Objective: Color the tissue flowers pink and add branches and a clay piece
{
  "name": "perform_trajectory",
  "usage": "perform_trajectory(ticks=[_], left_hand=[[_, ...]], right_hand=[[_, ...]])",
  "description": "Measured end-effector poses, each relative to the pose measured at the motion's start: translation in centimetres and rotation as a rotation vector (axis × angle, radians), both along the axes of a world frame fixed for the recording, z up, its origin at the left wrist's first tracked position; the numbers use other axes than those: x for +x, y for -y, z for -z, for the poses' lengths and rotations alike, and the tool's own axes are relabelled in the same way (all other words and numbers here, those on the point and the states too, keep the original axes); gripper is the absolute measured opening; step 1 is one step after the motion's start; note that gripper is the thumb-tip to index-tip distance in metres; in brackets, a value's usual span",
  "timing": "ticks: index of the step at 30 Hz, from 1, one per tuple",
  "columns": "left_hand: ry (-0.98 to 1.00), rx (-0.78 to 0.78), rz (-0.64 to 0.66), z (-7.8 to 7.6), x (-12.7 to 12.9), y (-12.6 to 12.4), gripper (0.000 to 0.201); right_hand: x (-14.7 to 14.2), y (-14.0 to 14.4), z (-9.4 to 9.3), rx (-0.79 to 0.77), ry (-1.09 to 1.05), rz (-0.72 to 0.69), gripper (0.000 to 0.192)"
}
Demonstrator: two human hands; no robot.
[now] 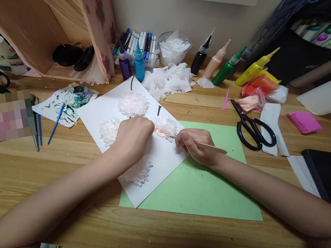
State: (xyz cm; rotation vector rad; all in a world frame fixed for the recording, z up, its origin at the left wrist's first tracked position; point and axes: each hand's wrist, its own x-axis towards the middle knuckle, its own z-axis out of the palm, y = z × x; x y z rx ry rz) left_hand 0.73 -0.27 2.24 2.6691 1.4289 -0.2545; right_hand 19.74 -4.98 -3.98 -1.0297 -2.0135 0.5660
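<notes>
Right hand [195, 144] gripping wooden stick [211, 146], tip at tissue flower [166, 126]

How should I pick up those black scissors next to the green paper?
Grip the scissors by the two black handle loops, which lie toward the near table edge. Come from the near side, since the closed blades point away toward the paint bottles. The scissors lie flat, partly on a white paper strip, so slide fingers into the loops from above. That is probably the safest hold.
</notes>
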Motion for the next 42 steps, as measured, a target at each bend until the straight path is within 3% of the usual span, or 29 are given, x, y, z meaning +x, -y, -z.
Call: perform_trajectory(ticks=[13, 25, 37, 42], left_hand=[[-0.016, -0.009, -0.002, -0.11, 0.07, -0.03, 0.023], [-0.027, -0.014, -0.013, 0.05, 0.17, -0.05, 0.021], [-0.044, -0.014, -0.021, -0.01, 0.15, -0.06, 0.021], [-0.054, -0.016, -0.016, -0.05, 0.22, -0.05, 0.022]], right_hand=[[-0.27, -0.25, -0.12, 0.031, 0.038, 0.049, 0.037], [-0.58, -0.52, -0.03, -0.407, -0.151, 0.209, 0.046], [-0.15, 0.12, 0.14, -0.177, -0.202, 0.17, 0.047], [-0.17, -0.18, 0.01, -0.196, -0.126, 0.147, 0.044]])
